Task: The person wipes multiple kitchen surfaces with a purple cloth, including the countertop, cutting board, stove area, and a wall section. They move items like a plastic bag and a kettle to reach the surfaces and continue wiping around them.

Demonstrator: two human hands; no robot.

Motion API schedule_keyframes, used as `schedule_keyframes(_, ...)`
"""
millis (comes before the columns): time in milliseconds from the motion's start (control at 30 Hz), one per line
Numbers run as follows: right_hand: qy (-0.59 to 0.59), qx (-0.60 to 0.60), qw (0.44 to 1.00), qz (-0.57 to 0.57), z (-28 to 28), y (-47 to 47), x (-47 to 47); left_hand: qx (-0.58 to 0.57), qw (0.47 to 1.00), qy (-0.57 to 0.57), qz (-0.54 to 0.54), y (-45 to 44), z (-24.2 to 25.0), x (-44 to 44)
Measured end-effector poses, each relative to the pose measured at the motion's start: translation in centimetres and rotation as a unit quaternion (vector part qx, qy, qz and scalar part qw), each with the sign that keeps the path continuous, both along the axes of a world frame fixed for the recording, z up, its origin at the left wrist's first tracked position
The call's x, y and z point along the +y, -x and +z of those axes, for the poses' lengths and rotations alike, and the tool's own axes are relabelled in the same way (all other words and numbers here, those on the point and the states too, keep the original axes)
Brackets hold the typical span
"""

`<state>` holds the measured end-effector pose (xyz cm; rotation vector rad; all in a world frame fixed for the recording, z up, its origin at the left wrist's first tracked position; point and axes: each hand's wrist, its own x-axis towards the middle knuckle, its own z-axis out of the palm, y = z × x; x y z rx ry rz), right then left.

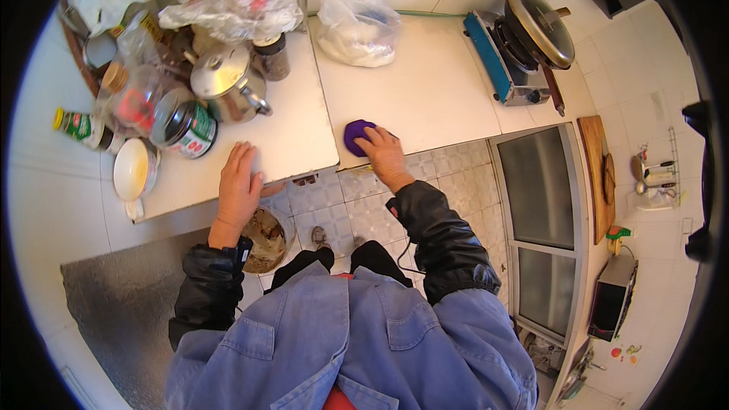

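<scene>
Under the fingers of my right hand (385, 155) is a folded purple cloth (357, 138), pressed on the white countertop (421, 91) close to its front edge. My left hand (239, 185) lies flat with its fingers together on the left countertop section (296, 119), near the front edge, holding nothing. Beyond it stand a glass jar with a dark lid and green label (185, 125) and a metal kettle (228, 80). A white mug (135, 169) is on its side or tilted at the left edge, beside a green-labelled bottle (85, 128).
A plastic bag with white contents (359, 34) sits at the back wall. A portable gas stove (484, 57) carries a lidded pan (538, 28) at the right. Bags and jars crowd the back left. A bucket (265, 239) stands on the floor below the counter.
</scene>
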<state>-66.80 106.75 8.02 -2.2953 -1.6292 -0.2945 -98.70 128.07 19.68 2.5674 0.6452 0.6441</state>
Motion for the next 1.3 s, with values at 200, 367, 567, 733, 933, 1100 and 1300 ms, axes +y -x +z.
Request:
schedule_keyframes(200,0.022,-0.006,0.987,-0.157,-0.1,-12.0,-8.9,0.012,1.0,-0.002,0.001,-0.4,-0.3,0.4)
schedule_keyframes(367,0.036,0.03,0.933,-0.358,-1.0,-22.6,-15.0,0.017,0.997,-0.013,0.07,-2.2,-0.4,-0.6)
schedule_keyframes(567,0.072,0.048,0.886,-0.455,-2.2,-31.7,-10.6,0.067,0.97,-0.083,0.217,-6.1,-1.7,-2.2)
schedule_keyframes(733,0.066,0.043,0.915,-0.395,-2.4,-38.3,-4.7,0.105,0.957,-0.101,0.251,-6.4,-2.3,-2.5)
schedule_keyframes(933,0.068,-0.013,0.934,-0.351,-3.1,-46.4,1.6,0.133,0.951,-0.115,0.256,-6.5,-2.2,-2.8)
schedule_keyframes(1100,0.03,0.002,0.952,-0.304,-3.3,-51.4,6.9,0.151,0.947,-0.102,0.266,-7.0,-1.6,-3.0)
schedule_keyframes(1300,0.055,-0.016,0.962,-0.267,-3.4,-50.5,15.3,0.153,0.943,-0.081,0.285,-7.3,-1.4,-3.1)
